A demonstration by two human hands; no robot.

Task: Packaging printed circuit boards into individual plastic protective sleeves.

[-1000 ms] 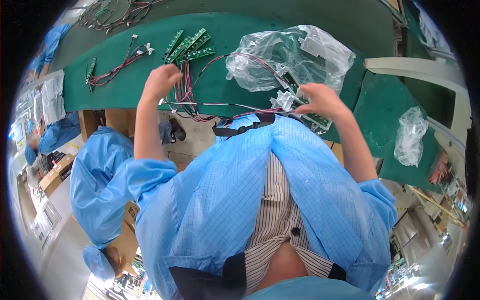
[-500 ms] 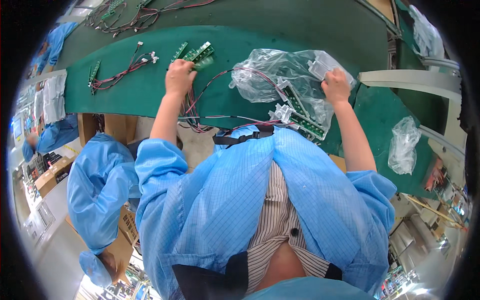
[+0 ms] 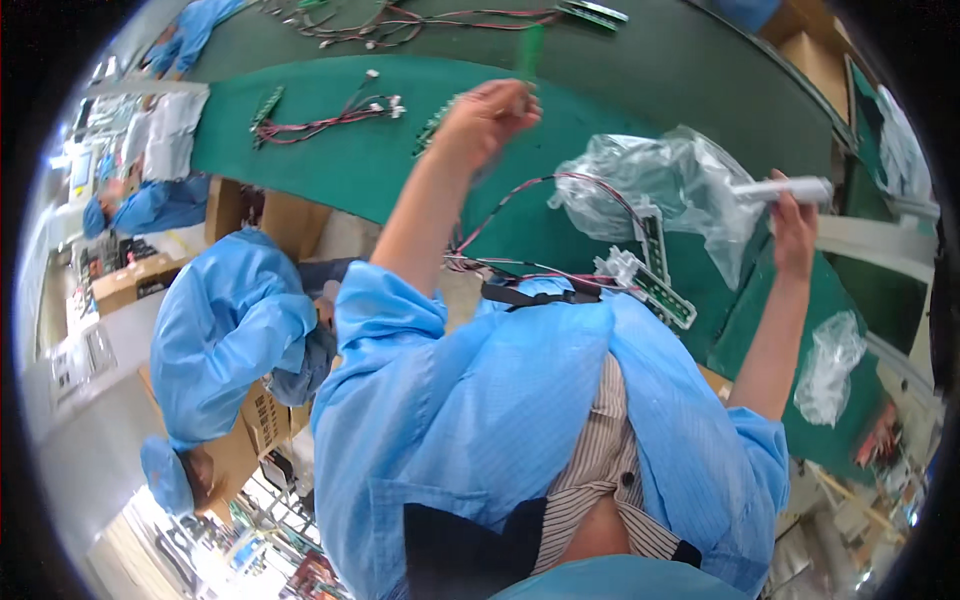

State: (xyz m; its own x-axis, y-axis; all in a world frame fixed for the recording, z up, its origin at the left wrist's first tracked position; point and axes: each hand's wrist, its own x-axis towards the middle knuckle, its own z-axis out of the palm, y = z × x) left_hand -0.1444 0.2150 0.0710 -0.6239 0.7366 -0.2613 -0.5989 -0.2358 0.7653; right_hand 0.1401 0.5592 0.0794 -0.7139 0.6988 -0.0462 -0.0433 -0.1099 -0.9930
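Observation:
My left hand (image 3: 490,120) is raised over the green mat and closed on a narrow green circuit board (image 3: 531,52), smeared by motion. Another green board (image 3: 432,130) lies partly hidden behind that wrist. On the right, my right hand (image 3: 793,235) grips a long white plastic holder (image 3: 800,190), seen nearly edge-on. A crumpled clear plastic bag (image 3: 640,185) lies between my hands, its right end close to the holder. Nearer my body, two green boards set in clear-white holders, an upright one (image 3: 655,248) and a slanted one (image 3: 668,300), lie beside white plastic pieces (image 3: 620,266).
Red and black wires (image 3: 520,190) loop across the green mat (image 3: 330,180). A wired board (image 3: 268,104) lies at the left, with more wiring (image 3: 430,20) at the far side. Another clear bag (image 3: 832,365) rests at the right. A co-worker in blue (image 3: 235,330) is at the left.
My left hand has moved right and away from me with a board. My right hand has lifted the white holder off the bag and moved right. The whole view has shifted.

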